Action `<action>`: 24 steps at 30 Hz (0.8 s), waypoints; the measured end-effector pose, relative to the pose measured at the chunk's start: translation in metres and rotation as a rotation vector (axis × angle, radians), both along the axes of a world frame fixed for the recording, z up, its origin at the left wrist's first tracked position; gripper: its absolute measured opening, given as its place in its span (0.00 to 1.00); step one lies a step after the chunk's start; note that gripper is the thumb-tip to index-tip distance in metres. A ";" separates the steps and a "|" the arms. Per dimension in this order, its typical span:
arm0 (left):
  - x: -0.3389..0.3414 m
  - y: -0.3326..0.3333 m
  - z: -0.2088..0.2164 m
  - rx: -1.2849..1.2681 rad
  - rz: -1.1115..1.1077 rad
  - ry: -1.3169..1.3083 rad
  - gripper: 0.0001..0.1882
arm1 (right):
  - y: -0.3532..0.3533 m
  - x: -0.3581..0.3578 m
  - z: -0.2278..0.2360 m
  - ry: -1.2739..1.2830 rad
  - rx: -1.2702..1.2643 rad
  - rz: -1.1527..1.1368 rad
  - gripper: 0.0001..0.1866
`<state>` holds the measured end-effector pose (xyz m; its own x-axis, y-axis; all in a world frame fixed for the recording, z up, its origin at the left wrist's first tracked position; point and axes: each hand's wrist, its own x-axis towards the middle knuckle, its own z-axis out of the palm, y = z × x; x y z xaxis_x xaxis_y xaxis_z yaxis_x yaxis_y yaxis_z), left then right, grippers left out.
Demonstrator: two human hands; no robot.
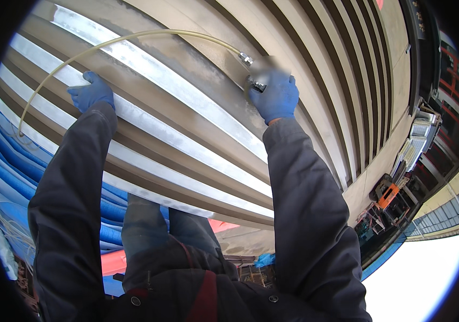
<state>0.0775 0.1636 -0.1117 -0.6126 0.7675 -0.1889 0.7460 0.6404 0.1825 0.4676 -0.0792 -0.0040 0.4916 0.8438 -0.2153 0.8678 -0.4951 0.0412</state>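
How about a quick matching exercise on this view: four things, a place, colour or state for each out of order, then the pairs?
1. Left hand
2. Right hand
3. Hose
4. Blue sheets

A. Layered, near the picture's left edge
B. Closed around a metal-fitted tool
C. Pale yellow and arched
D. At a whitish slat

Pairs: 1-D; 2-B; 3-C; 4-A.

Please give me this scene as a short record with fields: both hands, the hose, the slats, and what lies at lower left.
Left hand: blue-gloved, at a whitish slat; grip unclear
Right hand: blue-gloved, closed around a metal tool, mostly hidden
Hose: yellowish, arching leftward from a metal fitting
Slats: long, some whitish, others brownish
Lower left: blue ridged material
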 end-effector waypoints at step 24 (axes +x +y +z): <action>-0.003 0.003 -0.003 0.019 0.002 -0.067 0.51 | -0.050 0.015 0.024 -0.051 -0.139 -0.119 0.30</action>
